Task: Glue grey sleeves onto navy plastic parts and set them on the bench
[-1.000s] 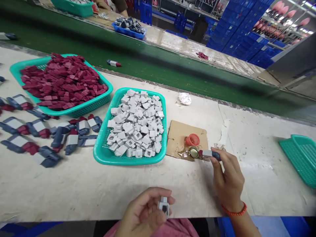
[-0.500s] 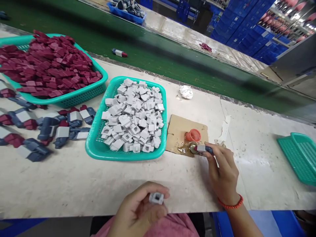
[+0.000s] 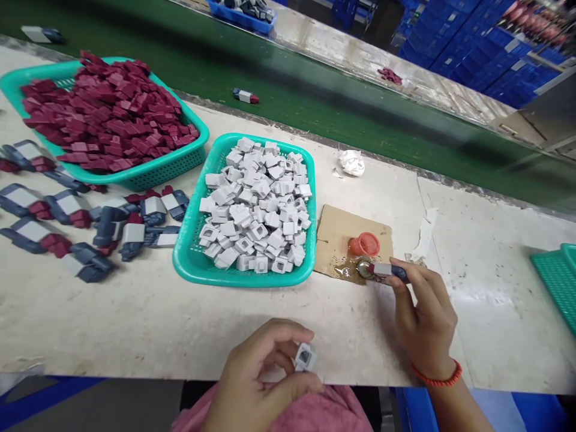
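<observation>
The right hand [image 3: 425,318] pinches a three-color piece [image 3: 383,270], thumb and finger closed tight on its dark blue end. The dark red end points to 9 o'clock, at a little metal cap [image 3: 364,268]; I can't tell if it dips inside. The left hand [image 3: 265,372] holds a white block [image 3: 305,356] between thumb and fingers, with the block's square hole showing. Part of the block and some fingertips are hidden. Just past the metal cap, at 12 o'clock, a red cup [image 3: 366,244] sits on wet brown cardboard [image 3: 335,231]. At 12 o'clock from the left hand is a green basket of white blocks [image 3: 245,279]. At 10 o'clock from that is a green basket of dark red bits [image 3: 148,177], and at 9 o'clock lie more joined pieces [image 3: 69,204], some cut off by the edge. Another green basket [image 3: 555,288], at 3 o'clock from the right hand, is cut off too. In the far 2 o'clock corner are blue boxes [image 3: 468,42], with pale tags [image 3: 518,65] too small to read.
</observation>
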Tool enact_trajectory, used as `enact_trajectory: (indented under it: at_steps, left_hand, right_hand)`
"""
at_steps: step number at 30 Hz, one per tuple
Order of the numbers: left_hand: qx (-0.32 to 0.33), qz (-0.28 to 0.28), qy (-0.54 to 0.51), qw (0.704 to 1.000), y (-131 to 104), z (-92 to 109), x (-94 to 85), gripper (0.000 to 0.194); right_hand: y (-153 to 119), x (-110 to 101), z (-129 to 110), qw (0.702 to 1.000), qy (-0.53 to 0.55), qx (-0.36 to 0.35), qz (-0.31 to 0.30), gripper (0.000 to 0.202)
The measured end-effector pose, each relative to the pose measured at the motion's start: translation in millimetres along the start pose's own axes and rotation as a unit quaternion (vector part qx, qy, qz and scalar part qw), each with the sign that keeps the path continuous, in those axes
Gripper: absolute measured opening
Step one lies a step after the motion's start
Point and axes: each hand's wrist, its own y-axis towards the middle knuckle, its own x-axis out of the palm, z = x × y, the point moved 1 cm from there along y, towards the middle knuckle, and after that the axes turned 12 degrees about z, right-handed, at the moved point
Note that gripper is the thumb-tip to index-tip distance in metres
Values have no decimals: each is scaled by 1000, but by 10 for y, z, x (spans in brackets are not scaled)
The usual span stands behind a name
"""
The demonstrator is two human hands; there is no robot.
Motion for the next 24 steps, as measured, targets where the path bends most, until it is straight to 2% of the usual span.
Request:
enact_trajectory:
  at_steps: [4, 7, 9, 13, 16, 20, 24]
  left_hand:
    - [20, 23, -33, 999, 13, -1, 15, 22]
    - [38, 34, -22, 998, 13, 13, 15, 17]
    - [71, 37, -6, 997, 15, 32, 9, 14]
    - [139, -3, 9, 990, 27, 58, -17, 26]
    - [146, -19, 36, 988, 52, 45, -52, 19]
    - [205, 18, 107, 973, 83, 15, -92, 7]
    - [232, 66, 124, 962, 87, -1, -99, 22]
  right_hand:
    - [-13, -21, -13, 1000, -5, 20, 13, 29]
    - [-45, -43, -18, 999, -21, 44, 24, 29]
    - [-71, -59, -11, 997, -25, 65, 38, 31]
    - [-108, -71, 6, 995, -25, 88, 43, 34]
    - [-112, -77, -3, 994, -28, 92, 47, 36]
    - [-116, -101, -22, 993, -29, 102, 47, 36]
    - [-170, -119, -6, 989, -14, 131, 69, 40]
